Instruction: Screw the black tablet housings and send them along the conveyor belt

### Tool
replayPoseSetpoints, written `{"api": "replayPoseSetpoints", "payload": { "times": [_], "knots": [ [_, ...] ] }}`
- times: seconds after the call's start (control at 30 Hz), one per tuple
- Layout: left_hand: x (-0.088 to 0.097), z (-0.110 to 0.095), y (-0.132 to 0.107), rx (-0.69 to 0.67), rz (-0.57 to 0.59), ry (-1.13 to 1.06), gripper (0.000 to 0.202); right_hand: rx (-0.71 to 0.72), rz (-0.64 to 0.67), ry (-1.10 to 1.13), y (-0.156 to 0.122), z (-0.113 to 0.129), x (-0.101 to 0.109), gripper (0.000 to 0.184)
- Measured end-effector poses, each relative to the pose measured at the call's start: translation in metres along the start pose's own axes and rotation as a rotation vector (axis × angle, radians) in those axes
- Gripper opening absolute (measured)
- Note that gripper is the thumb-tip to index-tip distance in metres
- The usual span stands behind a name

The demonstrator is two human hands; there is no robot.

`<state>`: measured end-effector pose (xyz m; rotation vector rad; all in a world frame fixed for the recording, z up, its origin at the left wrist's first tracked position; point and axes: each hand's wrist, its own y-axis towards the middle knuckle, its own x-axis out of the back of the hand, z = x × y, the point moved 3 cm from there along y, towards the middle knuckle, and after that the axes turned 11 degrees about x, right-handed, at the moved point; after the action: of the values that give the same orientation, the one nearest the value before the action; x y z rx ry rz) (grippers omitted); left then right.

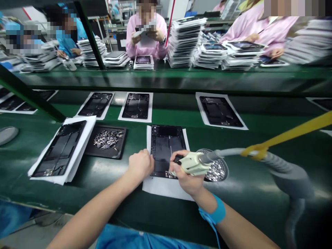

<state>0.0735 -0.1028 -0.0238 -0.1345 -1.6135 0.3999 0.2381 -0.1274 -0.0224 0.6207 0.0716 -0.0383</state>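
Observation:
In front of me a black tablet housing (162, 145) lies open side up on a white sheet (166, 188). My left hand (141, 164) is closed at its left edge, and the fingertips are partly hidden there. Over the lower right of the housing, my right hand (188, 176) grips a cream-coloured hand tool (194, 163) with a black button and a grey cable. The tool's tip is hidden behind my fingers. Just right of the tool a round metal dish (220, 170) holds many small shiny pieces. A blue band (218, 209) circles my right wrist.
At left another tablet housing (61, 148) lies on stacked white sheets, overlapping a black tray (120, 147) of small metal parts. Further housings (136, 105) lie along the back strip. A yellow strap (293, 129) holds the cable. Co-workers sit beyond, among paper-wrapped stacks (185, 41).

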Motion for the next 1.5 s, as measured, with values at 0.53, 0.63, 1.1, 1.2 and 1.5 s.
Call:
{"api": "replayPoseSetpoints", "payload": {
  "times": [0.53,0.63,1.1,1.2,1.5],
  "knots": [
    [0.083,-0.022,0.146,0.055,-0.341,-0.375,0.026,0.071,-0.27,0.11,0.025,0.023,0.041,0.023],
    [0.092,-0.053,0.187,0.074,-0.341,-0.337,0.035,0.055,-0.284,0.074,0.025,0.017,0.045,0.024],
    [0.119,0.052,0.199,-0.344,-0.071,0.302,0.04,0.033,-0.254,-0.037,0.028,0.019,0.063,0.017],
    [0.11,0.059,0.198,-0.363,-0.049,0.391,0.031,0.044,-0.274,-0.061,0.03,0.019,0.063,0.018],
    [0.143,0.036,0.125,-0.441,-0.157,0.38,0.025,0.129,-0.373,-0.129,0.039,0.021,0.064,0.018]
  ]
}}
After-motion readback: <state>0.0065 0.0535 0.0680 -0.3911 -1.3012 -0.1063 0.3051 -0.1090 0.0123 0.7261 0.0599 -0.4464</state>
